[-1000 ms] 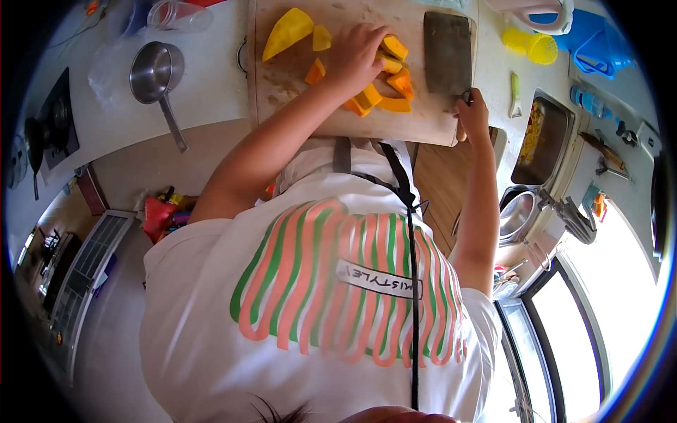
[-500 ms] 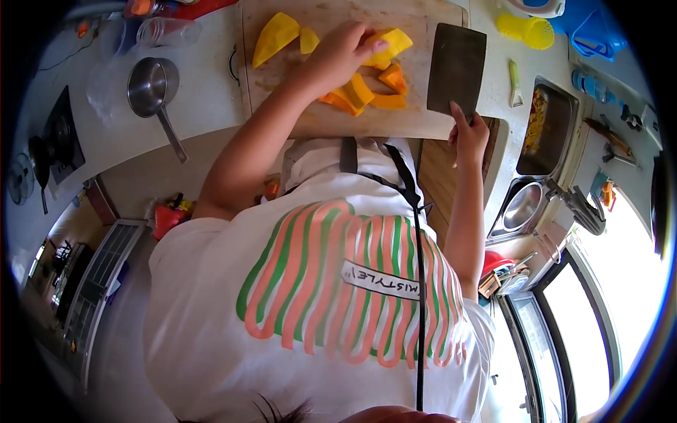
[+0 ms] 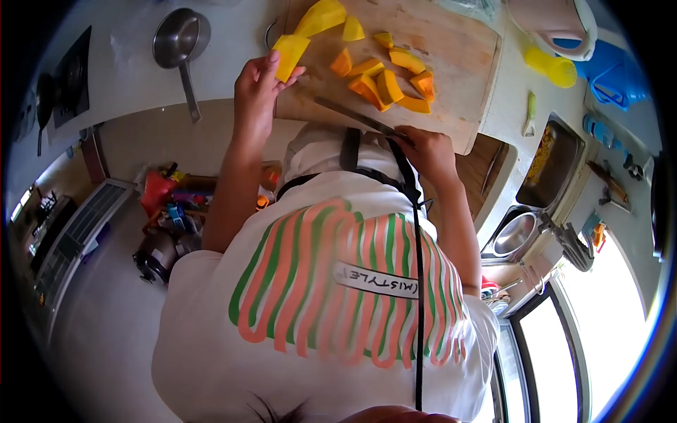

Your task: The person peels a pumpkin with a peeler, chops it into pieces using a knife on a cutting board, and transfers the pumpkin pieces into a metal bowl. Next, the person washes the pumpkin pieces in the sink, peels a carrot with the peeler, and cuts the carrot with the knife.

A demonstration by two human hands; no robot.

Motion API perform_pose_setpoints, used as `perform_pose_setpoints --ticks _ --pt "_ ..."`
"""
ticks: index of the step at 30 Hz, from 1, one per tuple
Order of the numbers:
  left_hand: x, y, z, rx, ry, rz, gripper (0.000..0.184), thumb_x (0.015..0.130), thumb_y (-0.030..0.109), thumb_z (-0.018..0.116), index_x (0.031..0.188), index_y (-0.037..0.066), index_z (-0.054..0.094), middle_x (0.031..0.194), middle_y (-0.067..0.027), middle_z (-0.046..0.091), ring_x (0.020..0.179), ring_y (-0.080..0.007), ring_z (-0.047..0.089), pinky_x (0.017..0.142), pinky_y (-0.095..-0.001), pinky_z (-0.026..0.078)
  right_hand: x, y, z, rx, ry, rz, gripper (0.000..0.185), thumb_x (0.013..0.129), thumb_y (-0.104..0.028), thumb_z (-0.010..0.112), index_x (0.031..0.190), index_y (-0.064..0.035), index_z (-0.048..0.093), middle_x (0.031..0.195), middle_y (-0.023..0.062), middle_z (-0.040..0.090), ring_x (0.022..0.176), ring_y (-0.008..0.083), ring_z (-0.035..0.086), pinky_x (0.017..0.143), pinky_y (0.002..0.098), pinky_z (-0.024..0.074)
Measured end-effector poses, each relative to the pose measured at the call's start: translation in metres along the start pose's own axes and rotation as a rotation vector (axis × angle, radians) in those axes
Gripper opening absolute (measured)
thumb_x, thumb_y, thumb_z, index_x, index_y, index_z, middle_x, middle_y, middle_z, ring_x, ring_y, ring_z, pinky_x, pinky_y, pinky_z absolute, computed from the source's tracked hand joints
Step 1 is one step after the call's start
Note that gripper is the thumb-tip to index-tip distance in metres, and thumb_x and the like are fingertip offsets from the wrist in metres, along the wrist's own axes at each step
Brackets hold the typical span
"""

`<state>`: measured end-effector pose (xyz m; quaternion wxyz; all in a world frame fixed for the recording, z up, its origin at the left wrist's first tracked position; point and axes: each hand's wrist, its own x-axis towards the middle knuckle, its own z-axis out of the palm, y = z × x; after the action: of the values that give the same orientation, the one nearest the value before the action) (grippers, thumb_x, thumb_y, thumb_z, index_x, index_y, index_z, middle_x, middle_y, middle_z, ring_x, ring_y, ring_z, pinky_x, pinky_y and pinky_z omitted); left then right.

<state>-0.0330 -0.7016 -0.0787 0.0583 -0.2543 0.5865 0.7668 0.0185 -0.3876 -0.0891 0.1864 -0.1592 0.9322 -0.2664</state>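
My left hand (image 3: 259, 88) holds a flat yellow pumpkin piece (image 3: 290, 56) between thumb and fingers, over the left edge of the wooden cutting board (image 3: 458, 77). In my right hand (image 3: 427, 149) is the handle of a cleaver (image 3: 352, 113), its blade seen nearly edge-on and pointing left along the board's near side. Several orange pumpkin chunks (image 3: 388, 87) lie in a group on the middle of the board. A large yellow piece (image 3: 321, 17) and a small one (image 3: 353, 29) rest at its far left.
A steel saucepan (image 3: 176, 39) stands on the counter at left. To the right are a green-handled peeler (image 3: 530, 113), a yellow strainer-like cup (image 3: 557, 69), a pale jug (image 3: 553, 21) and a sink (image 3: 553, 166) with scraps. A lower bowl (image 3: 515, 234) sits nearby.
My left hand has moved left from the chunks, carrying a yellow piece. The cleaver has swung from the board's right side to its near side, turned edge-on. The view has shifted.
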Motion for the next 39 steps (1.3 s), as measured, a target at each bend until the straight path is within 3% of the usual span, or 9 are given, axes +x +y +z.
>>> perform_pose_setpoints --ticks 4,8,15,18,21,22,28,31,39 --pt "-0.005 -0.039 -0.043 0.151 0.101 -0.136 0.039 0.095 0.037 0.058 0.105 0.0 0.055 0.1 -0.0105 0.066 0.086 -0.0183 0.068 0.072 -0.0242 0.05 0.016 0.001 0.007 -0.114 0.057 -0.053 0.02 0.087 -0.03 0.064 0.099 -0.0163 0.071 0.076 0.0098 0.068 0.066 0.0306 0.064 0.06 0.0384 0.0529" --pt "-0.008 -0.068 -0.053 0.376 0.026 -0.224 0.038 0.092 0.038 0.062 0.099 0.001 0.06 0.09 -0.006 0.065 0.072 -0.0125 0.068 0.053 -0.0188 0.039 0.02 0.017 -0.009 -0.217 0.174 0.13 0.015 0.086 -0.028 0.063 0.095 -0.0184 0.07 0.075 0.0092 0.067 0.066 0.0307 0.065 0.059 0.0407 0.0523" --pt "0.005 -0.098 -0.01 0.144 -0.185 -0.262 0.035 0.092 0.03 0.064 0.105 -0.002 0.059 0.094 -0.0096 0.065 0.072 -0.0145 0.069 0.056 -0.0215 0.049 0.029 0.017 -0.03 -0.263 0.298 0.27 0.021 0.09 -0.03 0.061 0.096 -0.0124 0.07 0.068 0.0125 0.064 0.061 0.0323 0.062 0.056 0.0395 0.0493" --pt "0.009 -0.112 0.016 0.003 -0.209 -0.134 0.032 0.091 0.024 0.065 0.104 -0.003 0.058 0.092 -0.0099 0.065 0.066 -0.0146 0.067 0.059 -0.0242 0.053 0.019 -0.002 -0.026 -0.161 0.315 0.193 0.02 0.09 -0.026 0.061 0.099 -0.01 0.07 0.07 0.0146 0.064 0.062 0.0322 0.063 0.057 0.0386 0.0495" --pt "0.014 -0.115 0.019 0.708 -0.254 0.197 0.029 0.089 0.02 0.067 0.104 -0.003 0.057 0.091 -0.0094 0.063 0.068 -0.0166 0.066 0.06 -0.0256 0.053 0.01 -0.02 -0.018 -0.155 0.321 0.184 0.022 0.089 -0.027 0.064 0.099 -0.0094 0.071 0.075 0.0163 0.065 0.066 0.0321 0.065 0.058 0.0367 0.0505" --pt "0.013 -0.117 0.02 0.843 -0.158 0.478 0.029 0.086 0.02 0.07 0.105 0.001 0.058 0.092 -0.0097 0.06 0.073 -0.0189 0.065 0.061 -0.0293 0.053 0.009 -0.026 -0.017 -0.148 0.32 0.178 0.019 0.089 -0.027 0.064 0.096 -0.0111 0.071 0.074 0.0142 0.066 0.065 0.0316 0.064 0.057 0.0368 0.0507" --pt "0.007 -0.104 0.026 0.894 -0.13 0.773 0.034 0.076 0.021 0.077 0.101 0.004 0.062 0.091 -0.0108 0.058 0.075 -0.0278 0.06 0.064 -0.0383 0.05 0.006 -0.045 -0.012 -0.1 0.257 0.188 0.017 0.089 -0.026 0.063 0.094 -0.0121 0.071 0.071 0.0125 0.065 0.062 0.0325 0.063 0.056 0.0387 0.0507" --pt "0.007 -0.11 0.025 0.941 -0.131 0.712 0.036 0.074 0.025 0.077 0.102 0.007 0.062 0.094 -0.0108 0.059 0.082 -0.031 0.06 0.068 -0.0403 0.05 0.007 -0.045 -0.011 -0.113 0.229 0.187 0.017 0.09 -0.026 0.062 0.094 -0.0116 0.071 0.071 0.0123 0.065 0.062 0.0328 0.063 0.056 0.0393 0.0507" --pt "0.007 -0.111 0.026 0.934 -0.115 0.707 0.033 0.073 0.022 0.079 0.096 0.003 0.064 0.088 -0.0105 0.058 0.077 -0.0298 0.061 0.065 -0.0383 0.05 0.0 -0.037 -0.013 -0.174 0.187 0.178 0.017 0.089 -0.026 0.063 0.093 -0.0108 0.07 0.071 0.0123 0.065 0.064 0.0327 0.064 0.058 0.0395 0.0515"
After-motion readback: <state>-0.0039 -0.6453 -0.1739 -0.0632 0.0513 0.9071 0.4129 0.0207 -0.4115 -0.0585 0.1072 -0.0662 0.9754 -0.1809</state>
